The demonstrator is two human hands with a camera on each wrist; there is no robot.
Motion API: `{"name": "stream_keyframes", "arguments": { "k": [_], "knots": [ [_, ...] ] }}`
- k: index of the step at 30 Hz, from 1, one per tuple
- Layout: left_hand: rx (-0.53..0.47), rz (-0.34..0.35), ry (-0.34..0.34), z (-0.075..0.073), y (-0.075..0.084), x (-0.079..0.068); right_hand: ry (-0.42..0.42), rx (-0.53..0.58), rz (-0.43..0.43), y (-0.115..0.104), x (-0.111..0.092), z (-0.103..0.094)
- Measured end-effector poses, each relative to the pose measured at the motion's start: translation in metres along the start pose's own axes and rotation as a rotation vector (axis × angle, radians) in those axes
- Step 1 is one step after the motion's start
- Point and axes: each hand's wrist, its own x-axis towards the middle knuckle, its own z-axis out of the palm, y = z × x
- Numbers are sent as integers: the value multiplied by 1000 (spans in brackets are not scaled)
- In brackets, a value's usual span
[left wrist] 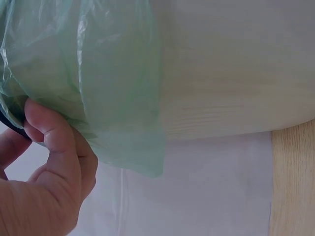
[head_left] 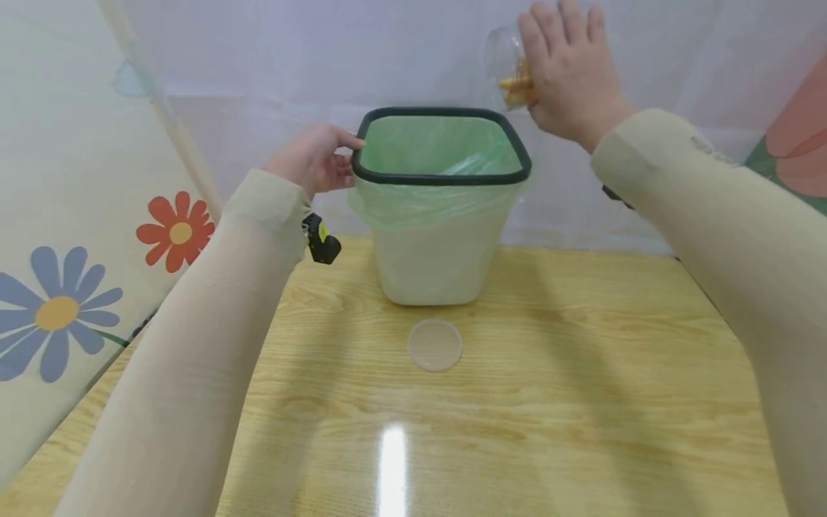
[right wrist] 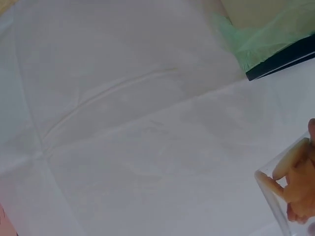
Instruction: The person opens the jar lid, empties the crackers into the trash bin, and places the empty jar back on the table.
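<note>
My left hand (head_left: pixel 316 156) pinches the dark rim (head_left: pixel 359 169) of a white trash bin (head_left: pixel 433 262) at its left side. A thin green bag (left wrist: pixel 123 88) lines the bin and hangs down outside below the rim. Up and to the right of the bin, my right hand (head_left: pixel 571 79) grips a clear jar (head_left: pixel 501 50), which is tipped with one end toward the bin. Yellow-orange pieces (head_left: pixel 517 92) lie along the jar's lower side; the right wrist view catches part of the jar (right wrist: pixel 280 206) at its right edge.
A round translucent disc (head_left: pixel 435 345) lies flat on the wooden table (head_left: pixel 517 416) in front of the bin. Behind the bin hangs a pale cloth (head_left: pixel 291 57). At the left stands a panel with a blue flower (head_left: pixel 58 314) and a red flower (head_left: pixel 177 232).
</note>
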Motion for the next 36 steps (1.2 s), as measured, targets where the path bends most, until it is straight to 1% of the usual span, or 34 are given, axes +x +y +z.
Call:
{"name": "stream_keyframes", "arguments": {
  "k": [4, 6, 10, 14, 16, 20, 23, 29, 36],
  "knots": [
    [-3, 7, -4, 1, 0, 0, -7, -30, 2, 1, 2, -3],
    [-2, 17, 4, 1, -1, 0, -21, -41, 3, 0, 3, -4],
    [20, 20, 10, -1, -2, -2, -39, -49, 1, -1, 3, -6],
    [31, 25, 8, -2, -3, -2, -12, -56, -15, 0, 4, -5],
    [28, 22, 7, -2, -3, -2, -11, -73, -18, 0, 5, -6],
    [12, 19, 6, -4, -3, -1, -33, -97, -24, -2, 9, -7],
    [4, 28, 5, -5, -4, -2, -34, -94, -32, -2, 12, -6],
    [19, 38, 2, -3, -4, -4, -32, -98, -40, -1, 12, -6],
    [30, 37, 9, -2, -4, -3, -46, -138, -48, -3, 11, -8]
  ]
}}
